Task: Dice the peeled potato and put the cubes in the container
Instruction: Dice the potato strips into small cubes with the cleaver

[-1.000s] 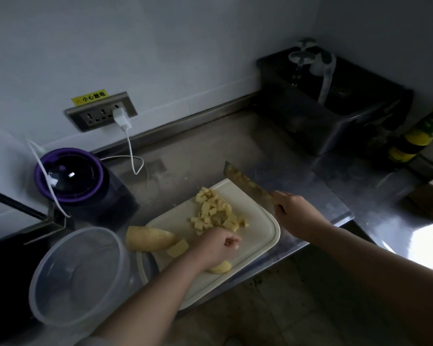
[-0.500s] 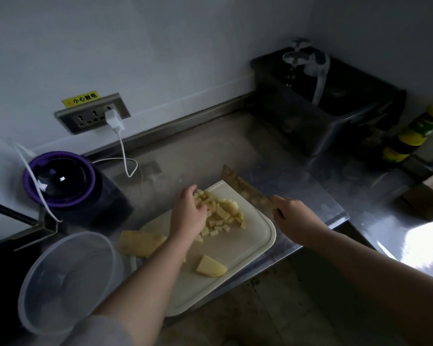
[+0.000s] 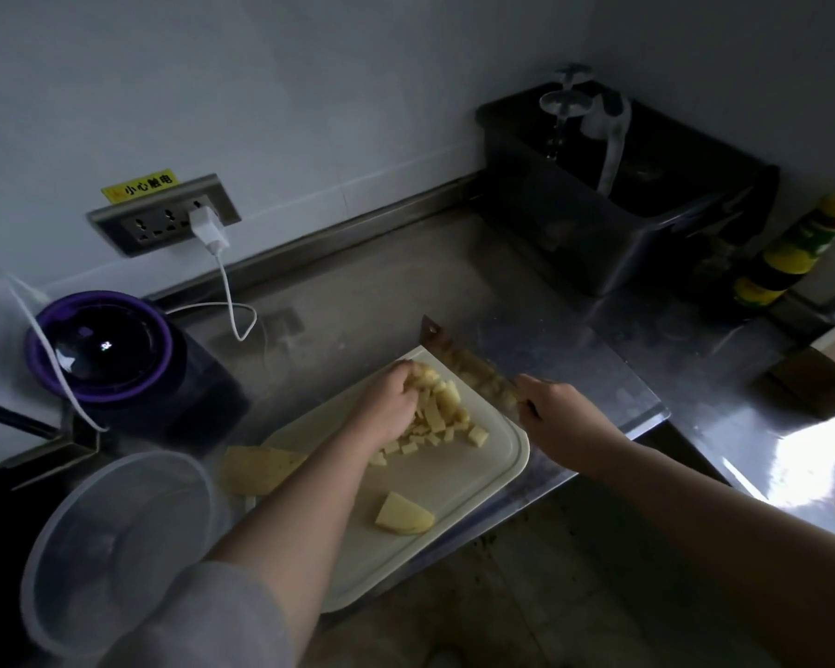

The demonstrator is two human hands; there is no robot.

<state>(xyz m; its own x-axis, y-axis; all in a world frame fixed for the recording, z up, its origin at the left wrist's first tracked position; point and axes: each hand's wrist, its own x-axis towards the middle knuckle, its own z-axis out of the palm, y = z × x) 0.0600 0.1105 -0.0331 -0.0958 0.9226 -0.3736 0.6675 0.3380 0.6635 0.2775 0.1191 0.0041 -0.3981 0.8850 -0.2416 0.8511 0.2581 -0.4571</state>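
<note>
A pile of potato cubes (image 3: 442, 417) lies on the far part of the white cutting board (image 3: 454, 479). My left hand (image 3: 396, 402) curls over the pile's left side and presses cubes toward the cleaver (image 3: 468, 366). My right hand (image 3: 557, 414) grips the cleaver's handle, the blade lying flat at the board's far edge with cubes on it. A potato wedge (image 3: 403, 515) sits near the board's front. A larger peeled potato piece (image 3: 256, 467) lies at the board's left edge. The clear round container (image 3: 116, 547) stands left of the board.
A purple-rimmed appliance (image 3: 102, 349) stands at the back left, with a white charger cable (image 3: 227, 301) running from the wall socket (image 3: 165, 219). A dark metal bin (image 3: 613, 200) sits at the back right beside bottles (image 3: 791, 253). The counter's front edge runs just below the board.
My left hand left the wedge at the board's front, reached to the cube pile and now gathers cubes against the blade. The cleaver has dropped flat to the board's far edge.
</note>
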